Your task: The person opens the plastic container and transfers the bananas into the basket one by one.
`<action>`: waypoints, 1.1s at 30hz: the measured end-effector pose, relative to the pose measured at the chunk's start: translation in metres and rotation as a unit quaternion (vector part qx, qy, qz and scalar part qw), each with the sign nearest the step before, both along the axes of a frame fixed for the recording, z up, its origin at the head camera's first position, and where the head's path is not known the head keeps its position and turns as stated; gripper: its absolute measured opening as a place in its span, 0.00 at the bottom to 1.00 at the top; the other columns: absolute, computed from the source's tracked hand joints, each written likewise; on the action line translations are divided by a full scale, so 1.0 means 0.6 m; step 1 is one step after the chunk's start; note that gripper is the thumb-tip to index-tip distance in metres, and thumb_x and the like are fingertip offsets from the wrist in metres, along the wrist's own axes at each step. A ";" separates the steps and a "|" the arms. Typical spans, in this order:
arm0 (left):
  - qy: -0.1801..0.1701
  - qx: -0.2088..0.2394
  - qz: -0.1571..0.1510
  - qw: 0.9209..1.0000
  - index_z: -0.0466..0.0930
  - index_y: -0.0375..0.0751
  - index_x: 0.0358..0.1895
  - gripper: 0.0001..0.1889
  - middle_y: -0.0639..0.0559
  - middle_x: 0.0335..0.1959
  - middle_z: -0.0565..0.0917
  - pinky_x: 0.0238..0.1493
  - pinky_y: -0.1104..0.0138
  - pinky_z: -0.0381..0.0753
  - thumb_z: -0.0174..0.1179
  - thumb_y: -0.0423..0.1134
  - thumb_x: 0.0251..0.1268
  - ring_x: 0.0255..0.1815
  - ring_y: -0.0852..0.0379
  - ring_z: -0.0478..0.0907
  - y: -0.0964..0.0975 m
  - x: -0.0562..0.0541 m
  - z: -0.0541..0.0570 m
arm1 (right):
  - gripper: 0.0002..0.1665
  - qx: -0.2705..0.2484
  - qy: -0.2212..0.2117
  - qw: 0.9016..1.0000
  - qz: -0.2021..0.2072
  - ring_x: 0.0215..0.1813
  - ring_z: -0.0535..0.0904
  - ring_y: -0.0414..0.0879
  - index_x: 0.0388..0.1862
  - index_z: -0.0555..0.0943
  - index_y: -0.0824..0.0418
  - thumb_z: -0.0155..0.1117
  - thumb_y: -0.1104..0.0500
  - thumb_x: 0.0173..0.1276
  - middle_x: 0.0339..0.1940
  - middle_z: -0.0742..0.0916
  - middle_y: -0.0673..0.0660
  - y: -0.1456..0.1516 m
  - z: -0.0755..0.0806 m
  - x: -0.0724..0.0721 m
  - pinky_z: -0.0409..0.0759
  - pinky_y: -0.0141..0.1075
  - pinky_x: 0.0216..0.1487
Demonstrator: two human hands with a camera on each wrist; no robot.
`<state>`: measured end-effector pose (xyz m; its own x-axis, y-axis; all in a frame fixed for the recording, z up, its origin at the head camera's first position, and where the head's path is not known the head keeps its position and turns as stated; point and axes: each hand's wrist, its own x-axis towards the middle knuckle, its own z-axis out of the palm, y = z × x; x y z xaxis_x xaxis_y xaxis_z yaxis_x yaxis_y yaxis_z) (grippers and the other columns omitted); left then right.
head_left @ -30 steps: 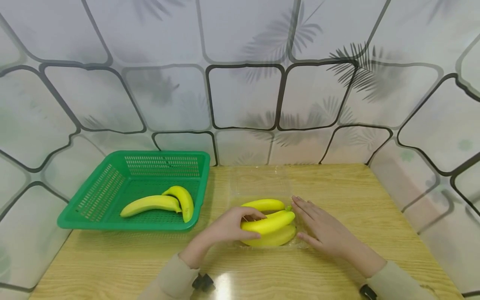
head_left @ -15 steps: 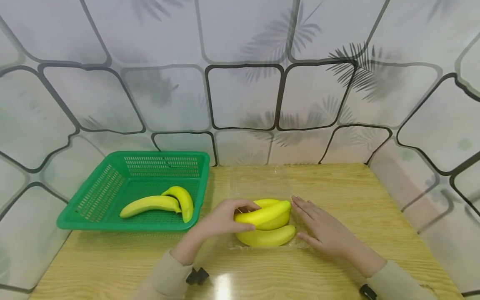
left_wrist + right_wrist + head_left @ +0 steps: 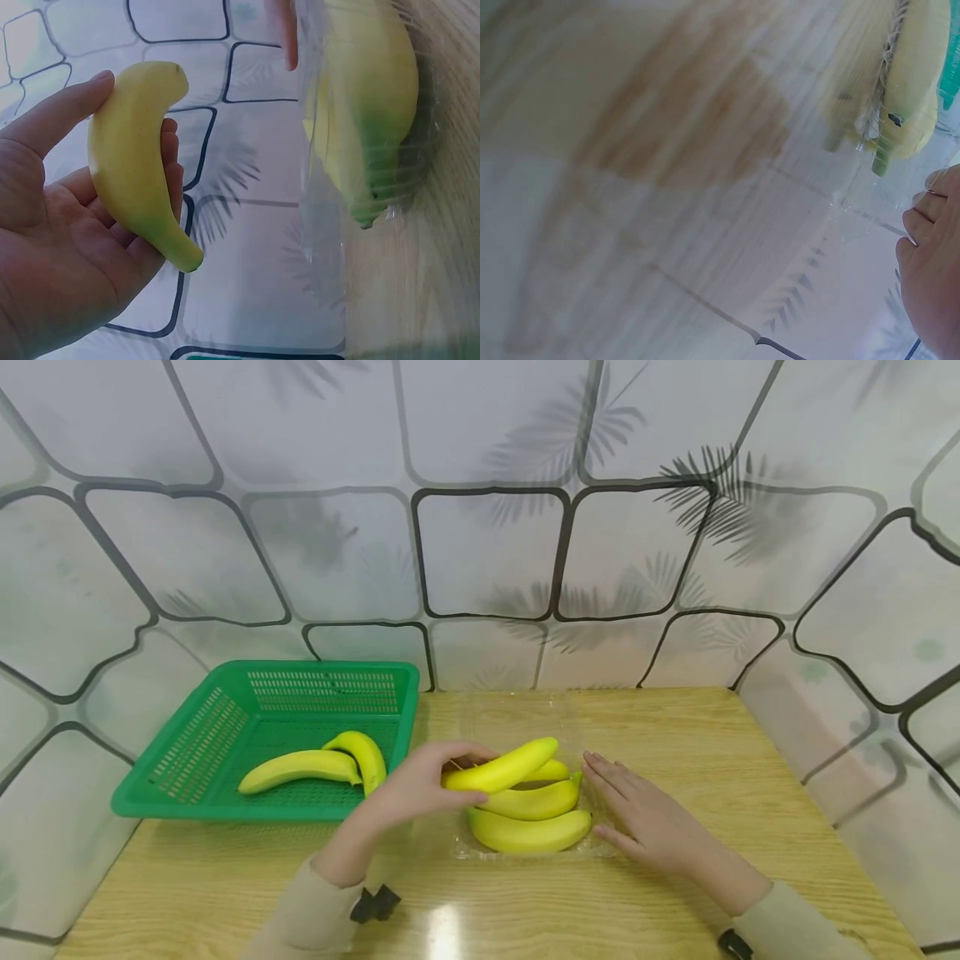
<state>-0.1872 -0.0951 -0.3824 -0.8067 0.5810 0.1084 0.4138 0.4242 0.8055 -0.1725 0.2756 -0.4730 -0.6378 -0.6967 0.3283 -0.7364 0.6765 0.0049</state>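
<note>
A yellow banana (image 3: 135,154) lies between the thumb and curled fingers of my left hand (image 3: 423,783), held above the left side of a clear plastic box (image 3: 468,852). Its tip points up and to the right in the head view. Below it, several bananas (image 3: 531,832) lie inside the box, whose clear lid (image 3: 517,718) is folded back toward the wall. My right hand (image 3: 656,822) rests at the box's right side with its fingers straight, holding nothing. In the left wrist view, the box wall (image 3: 322,247) stands beside the held banana.
On the left of the wooden table (image 3: 637,910) stands a green plastic basket (image 3: 262,814) with two bananas (image 3: 300,768) in it. A wall (image 3: 487,552) with a stone and leaf pattern rises behind and at both sides.
My left hand has lifted a banana from the box and moved it up and to the left, uncovering the bananas below. The right hand has stayed in place.
</note>
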 end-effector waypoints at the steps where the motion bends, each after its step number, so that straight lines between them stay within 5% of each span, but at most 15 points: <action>1: 0.002 -0.001 0.003 1.000 0.84 0.40 0.64 0.23 0.46 0.55 0.89 0.54 0.69 0.85 0.74 0.36 0.66 0.51 0.56 0.82 -0.003 0.001 0.001 | 0.45 0.000 -0.001 1.000 0.000 0.82 0.67 0.61 0.83 0.62 0.70 0.60 0.42 0.81 0.84 0.69 0.67 0.000 0.000 0.000 0.35 0.28 0.89; 33: 0.016 -0.005 0.079 0.997 0.82 0.36 0.66 0.24 0.42 0.56 0.88 0.50 0.69 0.86 0.72 0.34 0.69 0.52 0.52 0.83 -0.103 0.016 0.017 | 0.46 0.002 -0.013 1.000 -0.002 0.83 0.67 0.61 0.83 0.61 0.70 0.62 0.45 0.80 0.84 0.67 0.68 0.000 0.003 0.001 0.33 0.27 0.88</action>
